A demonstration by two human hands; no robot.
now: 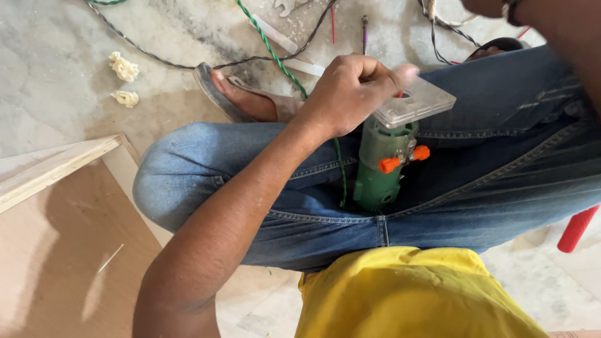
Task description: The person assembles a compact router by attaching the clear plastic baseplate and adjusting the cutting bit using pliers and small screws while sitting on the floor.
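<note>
A green trim router (pixel 379 169) stands upside down between my jeans-clad legs, with orange knobs (pixel 404 159) on its side. Its clear square base plate (pixel 422 103) faces up. My left hand (pixel 347 94) reaches in from the lower left. It is curled over the near edge of the plate, with the thumb pressed on top beside the centre hole. What the fingers pinch underneath is hidden. My right forearm enters from the top right with a band at the wrist. Only a sliver of my right hand (pixel 485 6) shows at the top edge, clear of the router.
Plywood boards (pixel 56 206) lie at the left on the stone floor. A green twisted cord (pixel 272 50) and black cables (pixel 144 53) run across the floor past my sandalled foot (pixel 241 100). A red handle (pixel 576 228) lies at the right, crumpled scraps (pixel 123 67) at the upper left.
</note>
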